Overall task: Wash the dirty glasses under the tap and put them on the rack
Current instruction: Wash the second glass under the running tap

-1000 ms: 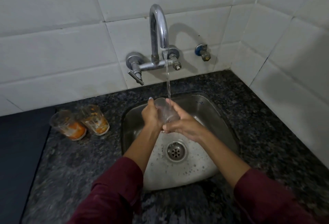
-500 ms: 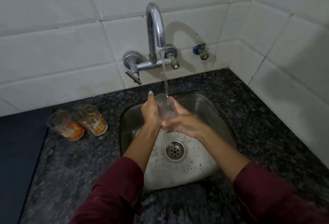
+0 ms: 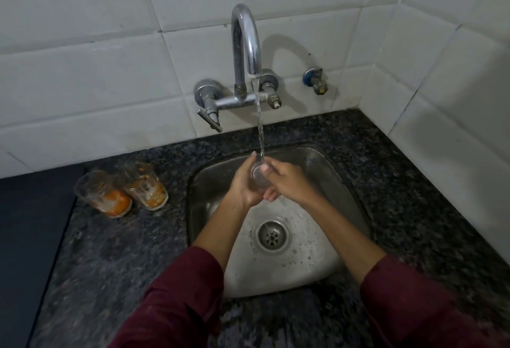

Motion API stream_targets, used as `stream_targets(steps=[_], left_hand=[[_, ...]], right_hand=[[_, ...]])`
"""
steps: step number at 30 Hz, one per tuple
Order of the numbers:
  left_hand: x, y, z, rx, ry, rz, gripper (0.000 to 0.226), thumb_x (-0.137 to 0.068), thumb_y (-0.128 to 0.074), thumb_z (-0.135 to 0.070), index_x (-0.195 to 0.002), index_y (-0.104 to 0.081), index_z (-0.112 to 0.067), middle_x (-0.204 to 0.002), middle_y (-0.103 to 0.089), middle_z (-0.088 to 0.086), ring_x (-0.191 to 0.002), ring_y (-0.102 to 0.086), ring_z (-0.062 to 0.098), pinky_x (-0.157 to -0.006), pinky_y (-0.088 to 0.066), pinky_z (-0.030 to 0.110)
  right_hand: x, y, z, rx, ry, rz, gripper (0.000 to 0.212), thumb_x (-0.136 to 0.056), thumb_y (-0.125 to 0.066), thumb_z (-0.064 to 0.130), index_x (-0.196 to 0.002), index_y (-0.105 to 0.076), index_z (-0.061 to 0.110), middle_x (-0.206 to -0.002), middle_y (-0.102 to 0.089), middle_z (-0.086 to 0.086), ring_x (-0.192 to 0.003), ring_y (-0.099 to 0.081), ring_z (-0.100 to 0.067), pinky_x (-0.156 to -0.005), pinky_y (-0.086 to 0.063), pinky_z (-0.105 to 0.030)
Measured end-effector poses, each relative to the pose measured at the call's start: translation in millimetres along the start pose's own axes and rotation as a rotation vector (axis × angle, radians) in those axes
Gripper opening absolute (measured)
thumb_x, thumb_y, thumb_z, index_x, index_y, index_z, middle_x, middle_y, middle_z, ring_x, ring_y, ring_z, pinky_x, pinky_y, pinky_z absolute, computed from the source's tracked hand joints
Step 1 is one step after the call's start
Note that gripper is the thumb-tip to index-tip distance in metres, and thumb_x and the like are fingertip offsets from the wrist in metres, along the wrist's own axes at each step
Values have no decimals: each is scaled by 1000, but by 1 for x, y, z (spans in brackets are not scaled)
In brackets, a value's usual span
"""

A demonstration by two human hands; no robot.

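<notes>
The clear glass [image 3: 259,175] sits between your hands over the sink [image 3: 345,182], under the water running from the tap [image 3: 245,41], your left hand [image 3: 244,184] cupping its side, your right hand [image 3: 287,180] wrapped around it, and two dirty glasses [image 3: 121,191] standing left on the counter [image 3: 110,251].

A dark speckled stone worktop [image 3: 400,187] runs along a wall of pale square tiles [image 3: 82,77] and ends at the right in a tiled corner. Along the worktop's left edge lies a flat dark blue surface [image 3: 30,237], set level with the stone. On the back wall, above the worktop's rear edge and towards the right corner, a small valve [image 3: 316,82] with a blue collar and a brass-coloured end juts from a tile.
</notes>
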State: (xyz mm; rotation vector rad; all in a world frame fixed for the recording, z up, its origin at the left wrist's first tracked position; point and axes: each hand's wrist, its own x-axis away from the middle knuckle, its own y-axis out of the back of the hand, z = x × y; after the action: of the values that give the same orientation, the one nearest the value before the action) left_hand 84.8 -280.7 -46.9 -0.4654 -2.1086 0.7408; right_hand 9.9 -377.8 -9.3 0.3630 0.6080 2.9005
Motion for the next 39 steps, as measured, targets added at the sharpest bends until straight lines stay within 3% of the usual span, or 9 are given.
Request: stream_targets(steps=[3, 6, 9, 14, 20, 27, 31, 34, 39], left_hand=[[-1, 18, 2, -176, -48, 5, 20, -85, -65, -24, -91, -67, -5, -93, -68, 17, -81, -64, 27, -72, -55, 37], [1, 37, 9, -494, -254, -163, 70, -54, -81, -9, -118, -54, -13, -109, -63, 15, -92, -63, 27, -82, -51, 41], [6, 59, 14, -784, -403, -230, 105, -43, -87, -4, -136, -42, -18, -123, -61, 5, -111, -60, 24, -93, -53, 42], [29, 78, 3, -1006, -593, -255, 85, -57, -83, 6, -132, -49, -16, -116, -60, -4, -106, -58, 16, -78, -49, 21], [47, 103, -18, -840, -696, -323, 95, -58, -84, 7, -139, -41, -16, -123, -57, -2, -117, -55, 20, -98, -49, 42], [56, 120, -27, -826, -738, -271, 92, -55, -84, 12, -136, -42, -7, -111, -59, 1, -109, -56, 16, -82, -50, 17], [59, 113, -17, -715, -688, -283, 95, -59, -82, 10, -138, -37, -17, -114, -60, 2, -104, -60, 18, -83, -53, 30], [55, 108, -13, -458, -535, -293, 87, -67, -77, 8, -138, -32, -18, -113, -60, 10, -97, -63, 26, -76, -53, 41], [54, 100, -9, -162, -88, -103, 65, -73, -77, -38, -123, -55, -3, -110, -64, 18, -88, -65, 26, -74, -55, 37]], right_hand=[[9, 12, 1, 195, -9, 22, 46, -97, -38, 48, -111, -68, 16, -80, -73, -12, -75, -71, -23, -77, -57, -36], [19, 6, 8, 553, 16, -74, 46, -96, -40, 44, -79, -67, 12, -74, -66, -11, -78, -66, -30, -67, -48, -31], [29, -14, 27, 738, 90, -214, 41, -96, -41, 36, -83, -69, 9, -82, -68, -14, -74, -61, -31, -62, -36, -28], [-3, -60, 70, 633, 339, -272, 33, -98, -37, 27, -100, -64, 7, -96, -68, -16, -89, -64, -34, -73, -46, -35], [-91, -90, 119, 408, 137, -358, 45, -99, -36, 26, -137, -34, 2, -121, -59, -20, -110, -57, -37, -80, -43, -39], [-112, -84, 119, 339, 33, -391, 48, -100, -29, 37, -109, -63, 3, -108, -66, -19, -100, -61, -36, -73, -43, -37], [-101, -77, 110, 59, -24, -214, 36, -95, -42, 41, -91, -59, 10, -81, -59, -9, -85, -59, -30, -85, -53, -44], [-51, -81, 85, 139, -32, -78, 37, -95, -45, 39, -108, -56, 6, -93, -59, -8, -92, -60, -27, -85, -53, -42], [33, -85, 7, 55, 64, -2, 48, -86, -51, 4, -131, -51, 20, -130, -58, -5, -119, -54, -16, -95, -44, -25]])
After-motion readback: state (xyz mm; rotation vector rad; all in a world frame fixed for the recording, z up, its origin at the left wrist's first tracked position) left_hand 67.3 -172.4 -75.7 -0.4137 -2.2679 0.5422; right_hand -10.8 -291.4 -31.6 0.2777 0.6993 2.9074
